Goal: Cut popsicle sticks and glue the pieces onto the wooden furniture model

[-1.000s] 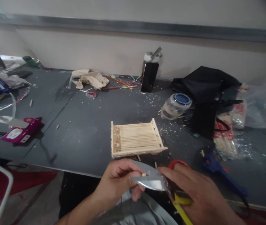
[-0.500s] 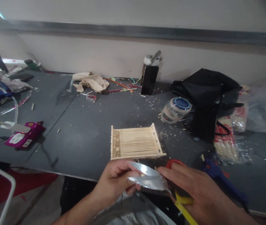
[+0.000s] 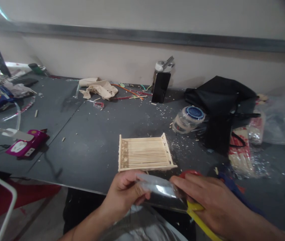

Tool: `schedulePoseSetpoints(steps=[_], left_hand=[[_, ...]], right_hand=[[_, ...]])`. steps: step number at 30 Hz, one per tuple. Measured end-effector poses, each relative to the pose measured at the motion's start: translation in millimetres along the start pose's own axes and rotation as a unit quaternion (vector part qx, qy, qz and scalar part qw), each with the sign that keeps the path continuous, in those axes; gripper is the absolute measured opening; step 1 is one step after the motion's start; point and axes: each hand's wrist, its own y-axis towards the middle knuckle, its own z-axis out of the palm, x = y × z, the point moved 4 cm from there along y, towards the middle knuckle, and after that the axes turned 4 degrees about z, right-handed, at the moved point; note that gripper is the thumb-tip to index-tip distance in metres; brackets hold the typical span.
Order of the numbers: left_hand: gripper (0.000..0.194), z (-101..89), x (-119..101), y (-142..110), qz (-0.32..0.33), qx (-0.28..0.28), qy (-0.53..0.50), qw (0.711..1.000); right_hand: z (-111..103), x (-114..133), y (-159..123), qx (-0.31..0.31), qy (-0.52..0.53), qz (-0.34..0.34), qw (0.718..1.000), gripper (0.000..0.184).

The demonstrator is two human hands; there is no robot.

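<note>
My left hand (image 3: 126,194) is closed in a pinch at the tips of a pair of big scissors' steel blades (image 3: 161,192); what it pinches is hidden. My right hand (image 3: 209,202) grips the scissors' red and yellow handles (image 3: 195,209) near the table's front edge. The blades look closed and blurred. Just beyond both hands a small flat raft of wooden sticks (image 3: 145,152) lies on the dark grey table (image 3: 94,140).
A clear jar with a blue lid (image 3: 189,118) lies on its side beside a black bag (image 3: 220,100). A pack of sticks (image 3: 240,150), a blue tool (image 3: 235,189), a phone leaning on a bottle (image 3: 160,86), a crumpled cloth (image 3: 98,87) and a magenta box (image 3: 26,145) lie around.
The scissor blades have closed from slightly apart. Both hands stay near the table edge; the view has tilted up a little.
</note>
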Motion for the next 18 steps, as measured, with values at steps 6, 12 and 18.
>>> schedulePoseSetpoints(steps=[6,12,18], left_hand=[[0.022,1.2,-15,-9,0.094,0.071,0.127,0.985],[0.017,-32.7,-30,-44,0.276,-0.025,0.22,0.935],[0.009,-68.6,-8,-42,0.253,-0.271,0.091,0.924]], right_hand=[[-3,-2,-8,-0.098,0.057,0.003,0.994,0.036],[16,-19,-21,-0.219,0.3,0.313,0.874,0.029],[36,-14,8,-0.181,0.474,0.344,0.79,0.052]])
